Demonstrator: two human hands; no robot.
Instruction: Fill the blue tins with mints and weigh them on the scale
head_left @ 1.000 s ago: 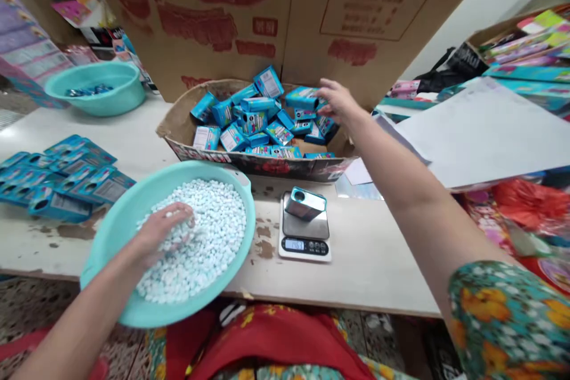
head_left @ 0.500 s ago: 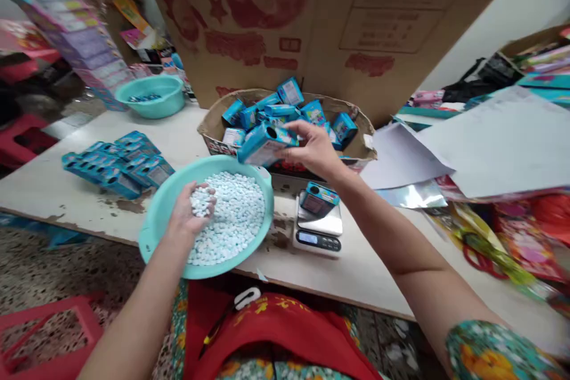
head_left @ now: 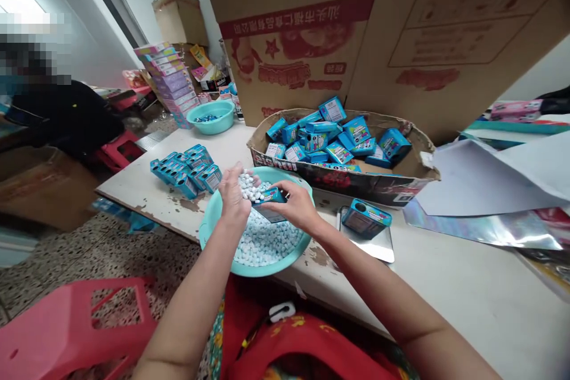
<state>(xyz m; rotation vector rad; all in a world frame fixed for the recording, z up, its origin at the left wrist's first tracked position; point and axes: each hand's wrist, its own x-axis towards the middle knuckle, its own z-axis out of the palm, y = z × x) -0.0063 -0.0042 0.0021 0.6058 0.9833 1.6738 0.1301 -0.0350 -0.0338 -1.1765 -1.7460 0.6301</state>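
My left hand (head_left: pixel 236 196) is cupped around a heap of small white candies (head_left: pixel 250 186), tipped toward a small blue box (head_left: pixel 274 205). That box is gripped between the thumb and fingers of my right hand (head_left: pixel 296 205), over the turquoise basin (head_left: pixel 209 227). Loose white candies (head_left: pixel 267 243) fill much of the basin. Right of it, another blue box (head_left: pixel 366 218) with a dark round hole in its top stands on the metal pan of a scale (head_left: pixel 383 250). My right forearm hides the scale's display.
A cut-down carton (head_left: pixel 378 184) full of blue boxes stands behind the basin. Several blue boxes (head_left: pixel 186 169) are grouped at left, with a smaller turquoise basin (head_left: pixel 212 124) beyond. A person in dark clothes (head_left: pixel 84 110) is at far left, near a red stool (head_left: pixel 102 320).
My right hand has brought the blue box from the carton down over the basin. My left hand has lifted its candies up to the box. The view has turned left.
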